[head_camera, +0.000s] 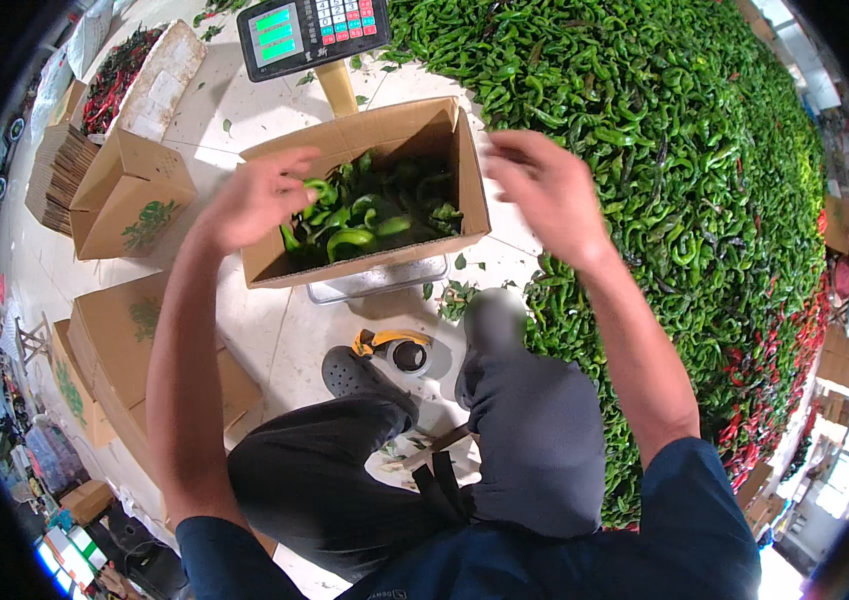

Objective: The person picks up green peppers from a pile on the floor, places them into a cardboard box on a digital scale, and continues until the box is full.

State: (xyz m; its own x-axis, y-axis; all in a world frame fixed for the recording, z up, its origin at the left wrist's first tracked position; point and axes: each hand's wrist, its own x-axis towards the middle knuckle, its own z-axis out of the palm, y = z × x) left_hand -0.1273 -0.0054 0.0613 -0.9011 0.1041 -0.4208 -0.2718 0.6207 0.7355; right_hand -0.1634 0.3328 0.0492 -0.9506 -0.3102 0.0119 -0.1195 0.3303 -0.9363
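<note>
An open cardboard carton point(364, 271) stands on the platform of a digital scale point(409, 273). Green peppers point(353, 240) with some leaves cover its bottom, and shadow darkens the right part inside. My left hand point(263, 196) is over the carton's left side with its fingers apart; a curved green pepper point(325, 192) shows right beside the fingertips, apparently not gripped. Just outside the right wall, my right hand point(544, 187) hangs with bent, spread fingers, slightly blurred and holding nothing visible. The scale's display and keypad point(315, 34) rise behind the carton on a post.
A large heap of green peppers point(664, 225) fills the right side, with red ones point(747, 397) toward its edge. Cartons point(131, 195) stand at left, near a foam box point(161, 82). A tape dispenser point(394, 345) and tape roll point(411, 355) lie by my feet.
</note>
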